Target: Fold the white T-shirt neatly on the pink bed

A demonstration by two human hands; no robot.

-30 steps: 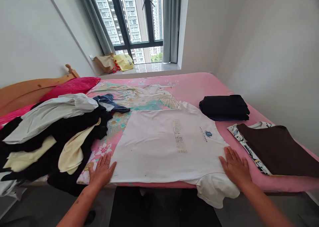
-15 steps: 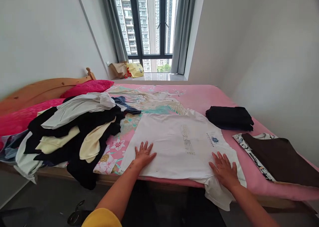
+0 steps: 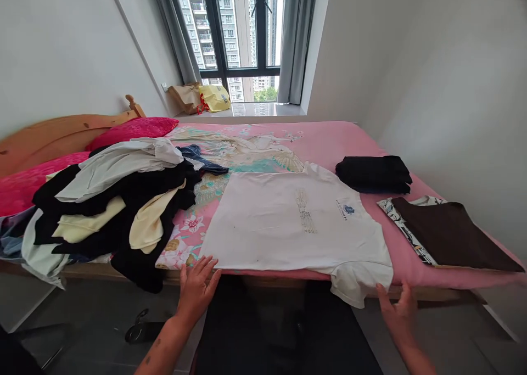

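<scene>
A white T-shirt [image 3: 263, 221] with small printed text and a blue emblem lies spread flat on the bed, its collar side to the right. One sleeve hangs over the bed's front edge. My left hand [image 3: 196, 283] is open, fingers spread, at the shirt's near left corner; whether it touches the cloth I cannot tell. My right hand [image 3: 397, 309] is open with thumb and fingers apart, just right of the hanging sleeve, holding nothing.
A heap of mixed clothes [image 3: 123, 199] covers the bed's left side. Folded black clothes [image 3: 374, 174] and a folded dark brown garment [image 3: 448, 232] lie on the right. Paper bags [image 3: 185, 98] stand on the windowsill. A dark object [image 3: 144, 331] lies on the floor.
Both hands have come off the middle of the shirt toward me: the left to the near left corner, the right beyond the hanging sleeve. The view has tilted down slightly.
</scene>
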